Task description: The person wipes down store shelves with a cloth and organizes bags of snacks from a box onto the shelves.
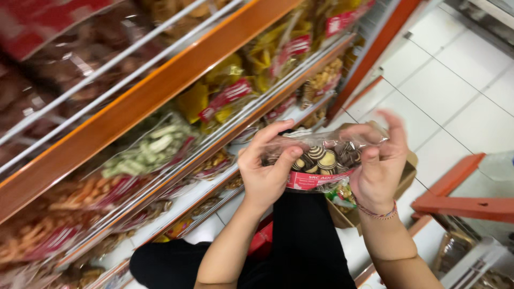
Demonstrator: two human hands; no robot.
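1. shop aisle, white tiled floor (pixel 455 80); orange-edged shelves (pixel 144 101) with wire rails run along my left, packed with clear snack bags.
2. clear bag of striped brown-and-cream cookies (pixel 324 158) sits between both hands, above my lap, at mid-frame. its long axis runs left to right, red label strip along the lower edge.
3. left hand (pixel 265 171): clenched on the bag's left end, thumb on the front face, fingers behind.
4. right hand (pixel 380 166): grasping the right end, fingers spread, upper ones loose above the top edge.
5. both hands equally near; the bag spans the gap between them.
6. brown cardboard box (pixel 409 174) lies just below and behind the bag, with another packet in it; shelves close on the left, nothing between hands and bag.
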